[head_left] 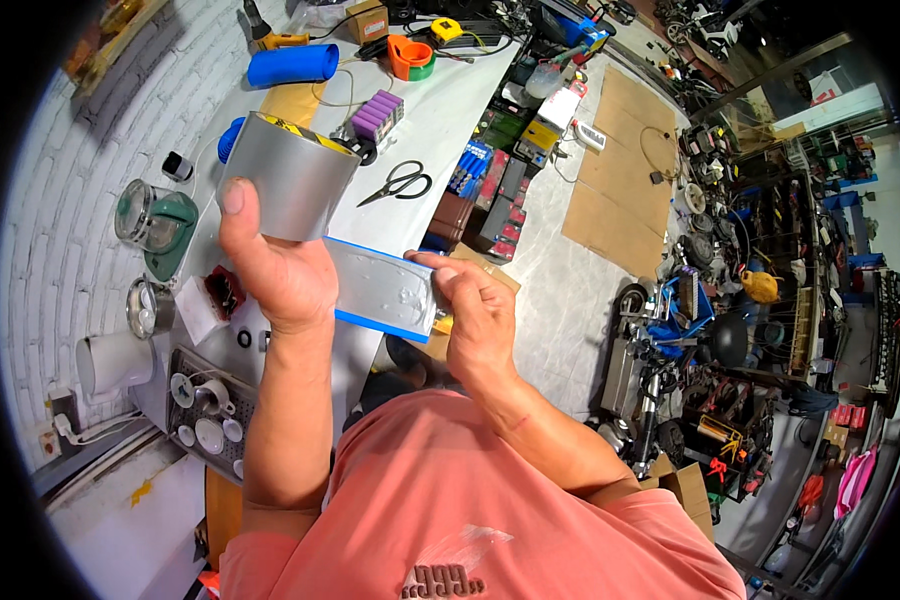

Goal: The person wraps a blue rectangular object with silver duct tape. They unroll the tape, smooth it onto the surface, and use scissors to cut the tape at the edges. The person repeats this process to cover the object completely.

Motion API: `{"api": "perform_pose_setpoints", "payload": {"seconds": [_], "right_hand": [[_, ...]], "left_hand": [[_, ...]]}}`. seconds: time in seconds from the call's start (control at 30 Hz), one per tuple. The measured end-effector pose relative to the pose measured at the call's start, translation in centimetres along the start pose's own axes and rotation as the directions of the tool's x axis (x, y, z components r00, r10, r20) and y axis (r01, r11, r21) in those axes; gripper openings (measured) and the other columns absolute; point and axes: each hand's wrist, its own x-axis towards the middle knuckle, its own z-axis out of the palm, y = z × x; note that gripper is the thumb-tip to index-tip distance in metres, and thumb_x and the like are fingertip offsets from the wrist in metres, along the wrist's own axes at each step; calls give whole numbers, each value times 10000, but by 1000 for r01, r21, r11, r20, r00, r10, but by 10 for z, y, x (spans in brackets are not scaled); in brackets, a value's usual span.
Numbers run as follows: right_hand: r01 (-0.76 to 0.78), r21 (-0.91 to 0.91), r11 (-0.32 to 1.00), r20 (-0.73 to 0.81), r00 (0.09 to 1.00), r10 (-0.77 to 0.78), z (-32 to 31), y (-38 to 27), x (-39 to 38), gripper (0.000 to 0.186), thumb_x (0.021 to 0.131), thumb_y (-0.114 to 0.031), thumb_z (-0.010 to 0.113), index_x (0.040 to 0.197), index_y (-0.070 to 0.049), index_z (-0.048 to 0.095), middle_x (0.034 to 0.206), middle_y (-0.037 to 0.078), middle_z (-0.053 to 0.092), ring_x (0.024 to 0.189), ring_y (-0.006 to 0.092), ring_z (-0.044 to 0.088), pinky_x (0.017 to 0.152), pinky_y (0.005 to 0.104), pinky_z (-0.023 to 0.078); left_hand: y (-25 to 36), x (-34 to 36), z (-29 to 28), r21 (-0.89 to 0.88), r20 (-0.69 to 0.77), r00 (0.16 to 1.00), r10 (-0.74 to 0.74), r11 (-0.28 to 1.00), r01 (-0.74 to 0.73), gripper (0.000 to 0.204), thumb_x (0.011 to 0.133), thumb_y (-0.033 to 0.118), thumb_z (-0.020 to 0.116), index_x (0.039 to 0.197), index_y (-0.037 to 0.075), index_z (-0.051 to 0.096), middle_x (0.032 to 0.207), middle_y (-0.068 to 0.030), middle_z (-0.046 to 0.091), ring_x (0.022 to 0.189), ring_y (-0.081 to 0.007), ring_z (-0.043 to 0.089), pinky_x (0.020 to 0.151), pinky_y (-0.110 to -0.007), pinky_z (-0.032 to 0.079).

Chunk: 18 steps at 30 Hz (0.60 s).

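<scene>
Head fisheye, left of pair, looks steeply down over shirt (450,470). Left hand (295,275), right hand (480,310) close, mid-frame. Table (450,100) ahead-left, wall (80,250) beyond, floor (550,280) right; edges bowed.

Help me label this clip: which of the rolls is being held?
The wide silver roll, held in the left hand; the blue roll and orange roll are on the table.

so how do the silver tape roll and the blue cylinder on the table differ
The silver tape roll is held up in the left hand, while the blue cylinder lies on its side on the table. The roll is squat and silver-grey; the cylinder is blue and more slender. Both have rounded sides.
</scene>
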Motion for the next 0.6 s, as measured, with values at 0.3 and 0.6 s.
{"api": "perform_pose_setpoints", "payload": {"seconds": [0.3, 0.6], "right_hand": [[-29, -118, 993, 127, 991, 44, -22, 1, 10, 347, 1062, -214, 612, 1221, 10, 824, 1143, 73, 824, 930, 83, 626, 810, 259, 483], [-17, -216, 976, 190, 980, 59, -37, -23, 26, 535, 1112, -468, 664, 1363, -3, 748, 1296, 106, 786, 1205, 180, 701, 1008, 335, 520]], "left_hand": [[2, -2, -8, -91, 45, 996, -82, 992, 86, 630, 1017, 502, 676, 1435, 33, 632, 1398, -101, 664, 1296, -248, 632, 1143, -442, 469], [34, 5, -2, -204, -53, 997, -55, 978, 43, 724, 1063, 611, 571, 1456, 4, 604, 1337, -173, 717, 1101, -385, 741, 960, -612, 597]]}}
